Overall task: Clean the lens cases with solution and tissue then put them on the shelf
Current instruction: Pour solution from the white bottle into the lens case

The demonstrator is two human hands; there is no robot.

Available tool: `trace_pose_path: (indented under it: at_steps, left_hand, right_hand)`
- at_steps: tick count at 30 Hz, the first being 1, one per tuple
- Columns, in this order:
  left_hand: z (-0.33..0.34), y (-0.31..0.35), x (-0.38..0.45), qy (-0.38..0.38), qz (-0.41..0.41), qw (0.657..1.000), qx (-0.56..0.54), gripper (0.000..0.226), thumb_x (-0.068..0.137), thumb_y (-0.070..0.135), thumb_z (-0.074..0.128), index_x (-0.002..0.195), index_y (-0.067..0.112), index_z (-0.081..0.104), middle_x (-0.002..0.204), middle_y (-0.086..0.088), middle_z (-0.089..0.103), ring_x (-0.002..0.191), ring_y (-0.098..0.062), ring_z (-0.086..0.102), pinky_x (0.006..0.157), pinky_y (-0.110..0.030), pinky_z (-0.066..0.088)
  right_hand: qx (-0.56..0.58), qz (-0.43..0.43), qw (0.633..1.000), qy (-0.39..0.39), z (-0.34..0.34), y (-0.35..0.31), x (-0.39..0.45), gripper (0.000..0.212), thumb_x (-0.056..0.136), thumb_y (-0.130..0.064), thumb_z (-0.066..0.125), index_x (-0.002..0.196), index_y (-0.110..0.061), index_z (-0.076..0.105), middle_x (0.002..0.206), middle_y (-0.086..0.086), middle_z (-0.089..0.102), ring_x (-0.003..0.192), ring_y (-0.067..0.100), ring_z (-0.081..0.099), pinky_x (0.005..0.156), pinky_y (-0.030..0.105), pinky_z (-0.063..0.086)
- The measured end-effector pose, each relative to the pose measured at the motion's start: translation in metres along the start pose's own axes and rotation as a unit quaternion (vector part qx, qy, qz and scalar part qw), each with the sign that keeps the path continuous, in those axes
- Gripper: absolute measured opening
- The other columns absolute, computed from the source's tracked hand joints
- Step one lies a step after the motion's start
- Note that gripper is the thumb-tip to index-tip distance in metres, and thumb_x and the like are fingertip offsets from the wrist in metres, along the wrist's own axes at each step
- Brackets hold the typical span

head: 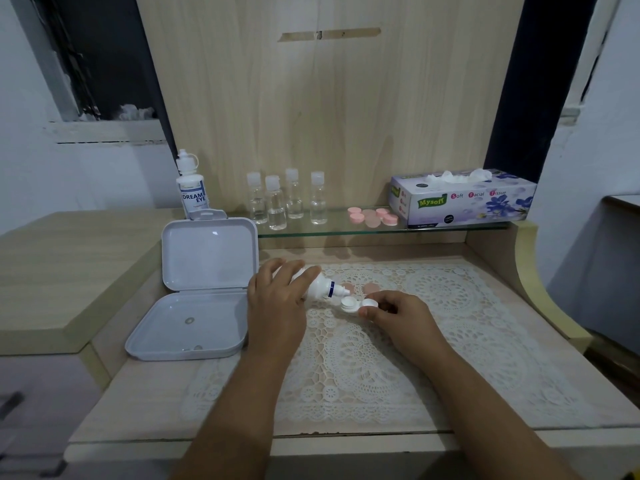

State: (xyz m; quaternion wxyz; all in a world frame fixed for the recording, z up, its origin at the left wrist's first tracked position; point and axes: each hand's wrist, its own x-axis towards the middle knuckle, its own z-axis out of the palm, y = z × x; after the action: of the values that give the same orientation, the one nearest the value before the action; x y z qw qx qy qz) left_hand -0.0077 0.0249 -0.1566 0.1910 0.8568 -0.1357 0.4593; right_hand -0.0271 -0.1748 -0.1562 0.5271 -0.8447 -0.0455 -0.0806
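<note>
The white lens case (356,304) sits low over the lace mat (450,341) on the worktop (145,400), its two wells open upward. The right hand (401,317) pinches its right well, fingers (363,311) clamped on the rim. The left hand (277,299) grips the bottle (322,289), tipped with the nozzle just above the left well. To do this well, I judge: hold the case level, squeeze gently, and keep the nozzle off the plastic. Two pinkish discs (360,289) behind are probably its caps. Tissue box (464,199) and pink cases (372,216) wait on the glass shelf (346,230)
</note>
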Motion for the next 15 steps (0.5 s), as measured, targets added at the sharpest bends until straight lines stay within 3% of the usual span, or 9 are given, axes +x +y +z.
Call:
trace_pose_path:
  at_steps: [11,15]
  left_hand:
    - [-0.0001,-0.0005,0.0001,-0.004,0.007,1.0,0.002,0.06,0.051,-0.009,0.082,0.102,0.02,0.074,0.105,-0.004,0.07,0.105,-0.023,0.042,0.081,-0.048,0.043]
    - [0.0013,0.0,-0.001,-0.028,-0.034,0.999,-0.018,0.058,0.055,0.002,0.085,0.108,0.023,0.07,0.106,0.002,0.067,0.103,-0.019,0.042,0.081,-0.039,0.038]
  right_hand:
    - [0.006,0.001,1.0,-0.002,0.0003,-0.0018,-0.0004,0.009,0.084,-0.027,0.07,0.09,-0.033,0.068,0.085,-0.01,0.069,0.081,0.005,0.063,0.075,0.024,0.05]
    - [0.007,0.003,1.0,-0.004,-0.0002,-0.0014,-0.0007,0.009,0.084,-0.028,0.07,0.089,-0.034,0.067,0.085,-0.01,0.069,0.081,0.006,0.064,0.075,0.025,0.05]
